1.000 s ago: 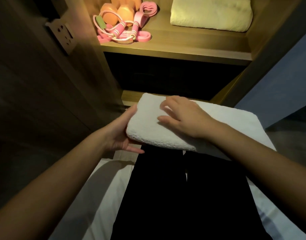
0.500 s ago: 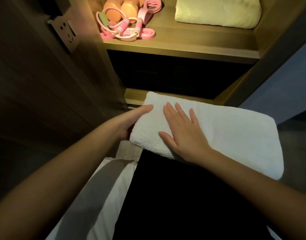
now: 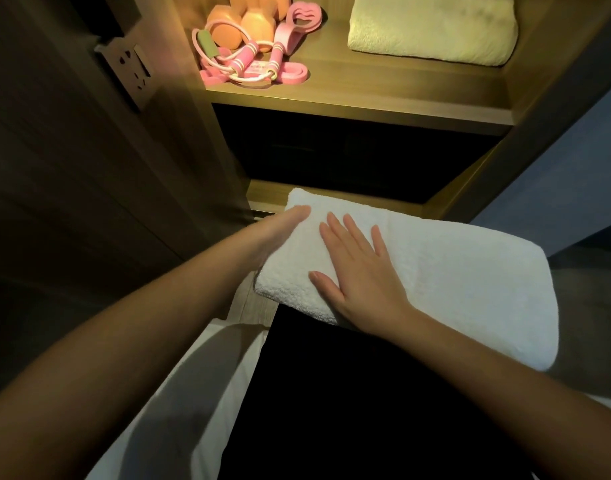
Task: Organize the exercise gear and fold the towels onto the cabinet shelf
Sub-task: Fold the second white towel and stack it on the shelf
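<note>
White towel [image 3: 435, 278]: folded into a thick oblong and lying across the person's dark-clad lap [image 3: 366, 410], just in front of the cabinet's lower ledge. It is not yet on the shelf.

Change noted: one second ago the left end of this towel was cupped from beneath and the fingers on top of it were curled. Both hands have since flattened out, and that posture has held through the last half second. The towel lies squarer and more fully spread. Judgement: folding appears finished and the hands are smoothing or squaring the bundle, so lifting it to the shelf is the likely remaining step for this item.

Cabinet shelf [image 3: 383, 88]: lit, with bare board between its two groups of contents.

Cream towel [image 3: 432, 29]: already folded and resting at the right of the shelf.

Exercise gear: orange dumbbells [image 3: 241, 26] and a pink jump rope [image 3: 248, 64] are gathered at the left of the shelf, touching one another.

Right hand [image 3: 359, 278]: palm down on the towel's left half, fingers straight and spread. It presses and grasps nothing.

Left hand [image 3: 279, 233]: somewhat blurred, with straight fingers laid against the towel's left edge. It is released and not clasping; the thumb cannot be made out.
</note>
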The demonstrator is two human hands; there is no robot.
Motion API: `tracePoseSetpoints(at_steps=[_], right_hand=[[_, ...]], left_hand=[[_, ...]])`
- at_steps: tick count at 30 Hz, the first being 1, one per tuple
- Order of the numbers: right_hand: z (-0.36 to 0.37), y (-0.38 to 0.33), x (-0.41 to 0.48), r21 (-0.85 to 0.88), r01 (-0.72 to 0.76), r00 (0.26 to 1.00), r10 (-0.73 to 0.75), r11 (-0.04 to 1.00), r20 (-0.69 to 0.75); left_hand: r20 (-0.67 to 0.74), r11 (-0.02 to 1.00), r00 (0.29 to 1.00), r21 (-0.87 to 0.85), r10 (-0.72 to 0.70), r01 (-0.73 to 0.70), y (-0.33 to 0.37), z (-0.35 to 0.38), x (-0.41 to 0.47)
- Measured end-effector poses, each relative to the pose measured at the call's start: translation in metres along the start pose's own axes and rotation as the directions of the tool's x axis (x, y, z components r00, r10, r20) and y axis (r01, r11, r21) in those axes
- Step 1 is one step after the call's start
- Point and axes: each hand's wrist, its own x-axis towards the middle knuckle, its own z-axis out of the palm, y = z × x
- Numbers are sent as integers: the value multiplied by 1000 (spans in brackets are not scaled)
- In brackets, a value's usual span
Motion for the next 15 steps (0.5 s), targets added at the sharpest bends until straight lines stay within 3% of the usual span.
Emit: tracePoseSetpoints(at_steps=[2, 4, 7, 8, 10, 12, 15], right_hand=[[0, -1, 0, 1, 2, 1000, -2, 1000, -4], [0, 0, 1, -1, -18, 1000, 18, 1000, 0], [2, 3, 2, 4, -41, 999, 41, 999, 7], [3, 3, 2, 16, -40, 999, 40, 999, 5], [3, 3, 2, 49, -28, 1000, 28, 998, 1], [2, 4, 2, 83, -12, 1000, 13, 996, -2], [-2, 4, 1, 128, 6, 1000, -5, 992, -7]], left_hand=[[11, 997, 999, 55, -52, 52, 12, 3, 5], [-166, 991, 986, 124, -32, 53, 16, 10, 9], [-426, 928, 856, 340, 294, -150, -1, 20, 12], [-446, 891, 797, 388, 407, -238, -9, 22, 11], [-458, 860, 742, 393, 491, -326, -18, 23, 6], [-441, 874, 773, 382, 456, -298, -18, 18, 7], [-297, 990, 947, 105, 118, -90, -3, 10, 10]])
